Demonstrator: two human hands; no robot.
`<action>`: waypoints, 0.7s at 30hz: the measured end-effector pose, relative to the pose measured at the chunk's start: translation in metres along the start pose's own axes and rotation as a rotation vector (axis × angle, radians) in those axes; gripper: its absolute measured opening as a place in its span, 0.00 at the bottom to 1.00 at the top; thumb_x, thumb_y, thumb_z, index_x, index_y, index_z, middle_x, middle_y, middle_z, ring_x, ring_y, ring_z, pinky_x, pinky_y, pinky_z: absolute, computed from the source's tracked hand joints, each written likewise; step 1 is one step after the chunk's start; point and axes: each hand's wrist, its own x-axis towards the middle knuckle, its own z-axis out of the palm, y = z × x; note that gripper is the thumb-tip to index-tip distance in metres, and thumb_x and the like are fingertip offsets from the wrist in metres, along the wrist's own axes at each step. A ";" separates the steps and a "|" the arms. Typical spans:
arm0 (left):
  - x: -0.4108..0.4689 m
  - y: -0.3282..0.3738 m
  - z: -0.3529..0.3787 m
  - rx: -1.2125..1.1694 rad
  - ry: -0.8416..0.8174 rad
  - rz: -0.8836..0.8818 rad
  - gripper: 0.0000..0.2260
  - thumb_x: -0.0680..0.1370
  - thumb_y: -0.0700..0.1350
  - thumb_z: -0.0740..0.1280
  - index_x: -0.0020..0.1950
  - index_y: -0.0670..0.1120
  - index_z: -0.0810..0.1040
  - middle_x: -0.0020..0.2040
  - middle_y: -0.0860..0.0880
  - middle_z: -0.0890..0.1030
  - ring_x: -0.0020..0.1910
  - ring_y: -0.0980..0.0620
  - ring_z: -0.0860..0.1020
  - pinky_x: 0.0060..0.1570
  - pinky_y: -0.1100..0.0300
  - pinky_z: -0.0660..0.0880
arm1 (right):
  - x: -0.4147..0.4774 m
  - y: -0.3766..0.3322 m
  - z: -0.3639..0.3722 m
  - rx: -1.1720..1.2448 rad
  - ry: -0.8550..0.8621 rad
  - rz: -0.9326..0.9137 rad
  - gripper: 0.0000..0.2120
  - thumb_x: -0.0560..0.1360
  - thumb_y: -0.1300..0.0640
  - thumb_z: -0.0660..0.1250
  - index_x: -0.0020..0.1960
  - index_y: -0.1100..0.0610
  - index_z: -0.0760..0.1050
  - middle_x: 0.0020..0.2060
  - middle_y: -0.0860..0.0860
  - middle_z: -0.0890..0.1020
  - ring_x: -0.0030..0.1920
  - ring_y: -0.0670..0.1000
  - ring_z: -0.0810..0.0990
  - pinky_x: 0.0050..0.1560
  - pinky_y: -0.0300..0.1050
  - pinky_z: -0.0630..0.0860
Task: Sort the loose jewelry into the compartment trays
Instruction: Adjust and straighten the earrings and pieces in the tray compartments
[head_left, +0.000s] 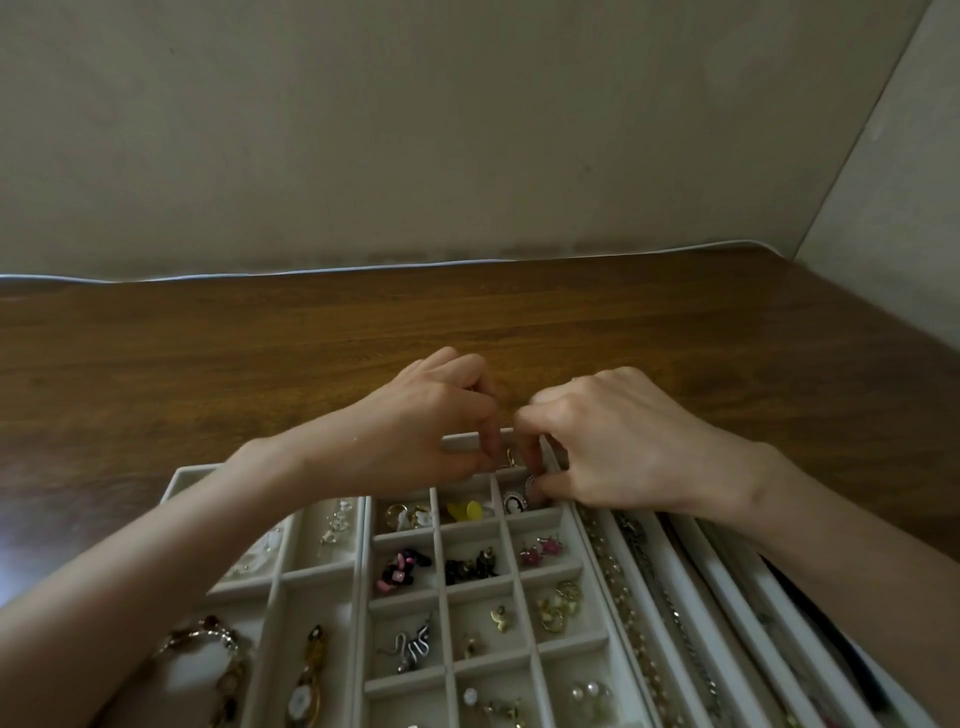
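Cream velvet compartment trays (363, 571) lie on a wooden table. My left hand (426, 415) and my right hand (613, 441) meet over the far row of the middle grid tray. Both hands have curled fingers and pinch a small gold earring (511, 457) between their fingertips above the top right cell. A cameo brooch (515, 501) lies in the cell just below my right thumb. Other cells hold gold rings (408, 515), a yellow piece (464, 510), pink earrings (537, 552), black beads (470, 566) and a silver snake pendant (413, 649).
Long trays on the right hold chains (623, 597). The left tray holds a bracelet (218, 654), a watch (306, 686) and clear pieces (337, 519). The brown table (260, 353) stretches back to a beige wall.
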 end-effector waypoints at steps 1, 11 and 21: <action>-0.001 0.000 -0.003 -0.008 -0.011 0.004 0.03 0.73 0.48 0.70 0.43 0.55 0.79 0.50 0.57 0.72 0.52 0.57 0.67 0.50 0.66 0.67 | 0.000 0.002 -0.001 0.036 -0.010 -0.003 0.09 0.73 0.46 0.68 0.50 0.48 0.74 0.38 0.40 0.71 0.37 0.40 0.69 0.39 0.37 0.62; -0.002 -0.003 -0.011 -0.032 -0.007 -0.053 0.03 0.75 0.46 0.67 0.48 0.52 0.78 0.50 0.54 0.72 0.52 0.54 0.68 0.50 0.65 0.68 | 0.003 0.000 0.005 0.242 -0.027 -0.058 0.08 0.70 0.51 0.73 0.48 0.44 0.77 0.35 0.38 0.72 0.33 0.35 0.69 0.36 0.30 0.60; -0.002 -0.003 -0.010 -0.023 -0.028 -0.052 0.05 0.76 0.44 0.67 0.49 0.53 0.77 0.49 0.57 0.70 0.50 0.59 0.66 0.49 0.71 0.65 | 0.004 -0.001 0.011 0.216 -0.019 -0.069 0.04 0.73 0.52 0.70 0.47 0.47 0.77 0.37 0.37 0.72 0.33 0.34 0.67 0.36 0.29 0.59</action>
